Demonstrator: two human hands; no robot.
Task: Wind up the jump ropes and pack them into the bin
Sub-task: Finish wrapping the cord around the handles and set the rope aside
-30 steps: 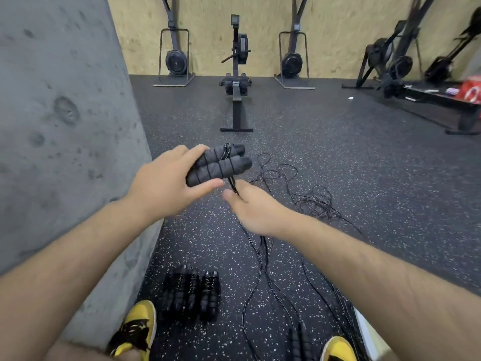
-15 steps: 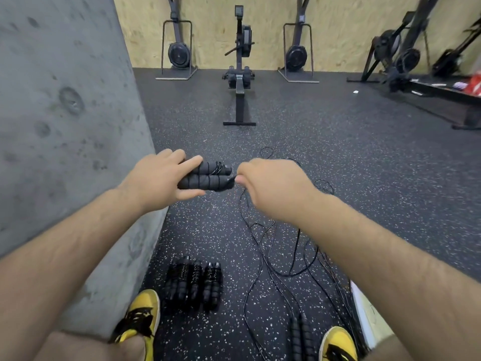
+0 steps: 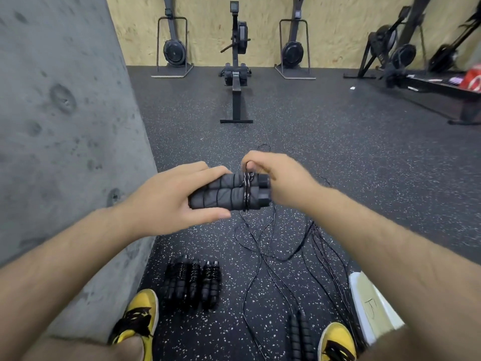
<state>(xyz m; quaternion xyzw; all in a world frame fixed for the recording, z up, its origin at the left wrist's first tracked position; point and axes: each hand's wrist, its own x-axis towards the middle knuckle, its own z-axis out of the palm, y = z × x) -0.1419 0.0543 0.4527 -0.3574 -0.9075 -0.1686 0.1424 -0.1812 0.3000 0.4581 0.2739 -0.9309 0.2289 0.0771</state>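
At frame centre, paired jump-rope handles (image 3: 229, 194) are gripped by the left hand (image 3: 166, 201), long axis running nine to three. Cord (image 3: 247, 190) is pinched by the right hand (image 3: 276, 178) at three o'clock, nearer the wraps. No bin is identifiable.

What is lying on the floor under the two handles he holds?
Under the handles, loose black rope lies on the speckled floor. The right forearm covers part of it.

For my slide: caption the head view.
Left hand grips paired jump-rope handles while right hand winds cord around them.
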